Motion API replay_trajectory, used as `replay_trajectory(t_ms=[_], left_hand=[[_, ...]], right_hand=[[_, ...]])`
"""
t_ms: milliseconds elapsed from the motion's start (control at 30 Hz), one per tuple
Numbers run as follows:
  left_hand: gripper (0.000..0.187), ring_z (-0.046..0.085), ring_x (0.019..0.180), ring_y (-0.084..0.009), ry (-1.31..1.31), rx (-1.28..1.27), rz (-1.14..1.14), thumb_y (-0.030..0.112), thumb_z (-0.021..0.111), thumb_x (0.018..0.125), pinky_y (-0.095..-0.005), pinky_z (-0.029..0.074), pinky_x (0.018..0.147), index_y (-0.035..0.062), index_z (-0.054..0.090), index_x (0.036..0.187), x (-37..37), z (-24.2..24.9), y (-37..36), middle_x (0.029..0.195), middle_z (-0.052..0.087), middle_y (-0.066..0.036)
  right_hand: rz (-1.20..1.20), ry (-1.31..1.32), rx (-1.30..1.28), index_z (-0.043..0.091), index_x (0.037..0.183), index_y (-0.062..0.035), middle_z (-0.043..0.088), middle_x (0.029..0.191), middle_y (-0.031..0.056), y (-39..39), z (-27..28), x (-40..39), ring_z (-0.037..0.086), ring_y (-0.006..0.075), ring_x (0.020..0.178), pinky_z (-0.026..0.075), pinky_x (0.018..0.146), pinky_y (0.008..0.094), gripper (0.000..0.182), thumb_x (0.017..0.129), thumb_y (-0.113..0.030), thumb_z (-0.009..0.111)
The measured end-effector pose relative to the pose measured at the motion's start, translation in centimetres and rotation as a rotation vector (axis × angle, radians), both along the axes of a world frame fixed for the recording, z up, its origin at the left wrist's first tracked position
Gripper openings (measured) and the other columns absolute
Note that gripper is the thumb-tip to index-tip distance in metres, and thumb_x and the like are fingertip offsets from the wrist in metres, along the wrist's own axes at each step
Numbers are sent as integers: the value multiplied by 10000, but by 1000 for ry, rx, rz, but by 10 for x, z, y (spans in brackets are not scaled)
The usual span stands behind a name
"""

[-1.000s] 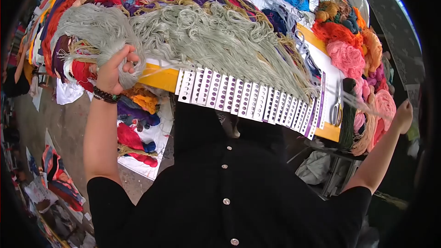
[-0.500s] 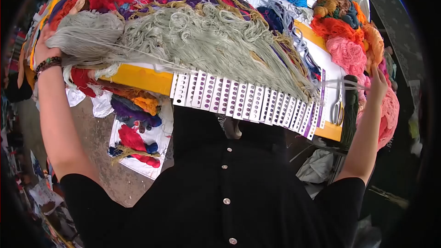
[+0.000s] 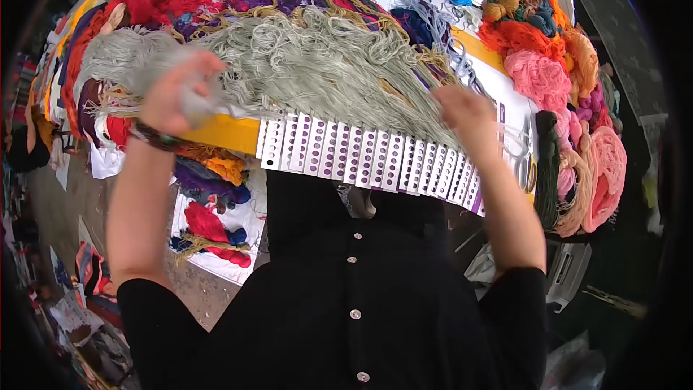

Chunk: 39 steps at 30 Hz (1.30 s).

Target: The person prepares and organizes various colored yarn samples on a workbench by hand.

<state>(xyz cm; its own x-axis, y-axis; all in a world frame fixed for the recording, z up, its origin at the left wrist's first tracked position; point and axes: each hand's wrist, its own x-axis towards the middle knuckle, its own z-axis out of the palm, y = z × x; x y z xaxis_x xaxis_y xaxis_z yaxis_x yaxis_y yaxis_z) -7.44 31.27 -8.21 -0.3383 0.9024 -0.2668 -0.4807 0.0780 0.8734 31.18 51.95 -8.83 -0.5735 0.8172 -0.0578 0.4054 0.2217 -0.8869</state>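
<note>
Both hands have swung inward: left hand [image 3: 173, 94] clenched on the grey-green yarn [image 3: 317, 65], right hand [image 3: 465, 112] blurred above the punched cards [image 3: 361, 155], its hold unclear.

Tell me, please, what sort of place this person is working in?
Probably a yarn or thread workshop: heaps of coloured skeins cover the table, and grey-green yarn lies over a row of punched sample cards.

No readable text or labels anywhere.

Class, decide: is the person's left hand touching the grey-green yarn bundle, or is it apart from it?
Touching. In the head view the left hand, though blurred, is closed around the end of the grey-green yarn bundle, with strands running out from the fist.
</note>
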Motion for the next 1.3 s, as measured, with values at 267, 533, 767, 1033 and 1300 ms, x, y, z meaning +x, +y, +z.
replay_trajectory(t_ms=[267, 533, 767, 1033, 1300], left_hand=[[249, 514, 683, -83, -114, -442, -151, 233, 541, 904, -234, 468, 619, 27, 574, 1040, 87, -70, 16, 1020, 606, -48], [362, 568, 1000, -160, -44, -474, -172, 296, 550, 900, -260, 472, 703, 1, 549, 1108, 98, -75, 32, 1115, 594, -87], [369, 595, 923, -156, 77, -558, -134, 281, 552, 896, -248, 469, 652, -21, 533, 1106, 95, -63, 31, 1090, 612, -109], [184, 578, 695, -131, 101, -432, -84, 64, 623, 795, -254, 446, 617, -4, 570, 958, 107, -82, 43, 802, 601, -50], [151, 540, 587, -107, 255, -476, 1, 12, 614, 743, -243, 437, 520, 39, 576, 887, 115, -87, 51, 733, 579, -30]], right_hand=[[402, -235, 9, 657, 760, -44, 634, 644, 110, -72, -78, -137, 618, 256, 604, 483, 610, 377, 244, 813, -212, 489], [356, -281, -242, 653, 756, -15, 645, 644, 94, -62, -86, -147, 615, 235, 577, 486, 601, 358, 261, 809, -198, 474], [344, -289, -309, 650, 746, -18, 640, 628, 75, -61, -81, -145, 597, 190, 526, 482, 558, 333, 264, 812, -203, 474], [313, -212, -452, 626, 762, 23, 614, 630, 82, -57, -81, -145, 587, 148, 544, 485, 531, 275, 238, 839, -170, 509], [359, -342, 24, 639, 734, -3, 646, 699, 115, -63, -84, -150, 636, 175, 630, 506, 639, 335, 262, 831, -200, 496]])
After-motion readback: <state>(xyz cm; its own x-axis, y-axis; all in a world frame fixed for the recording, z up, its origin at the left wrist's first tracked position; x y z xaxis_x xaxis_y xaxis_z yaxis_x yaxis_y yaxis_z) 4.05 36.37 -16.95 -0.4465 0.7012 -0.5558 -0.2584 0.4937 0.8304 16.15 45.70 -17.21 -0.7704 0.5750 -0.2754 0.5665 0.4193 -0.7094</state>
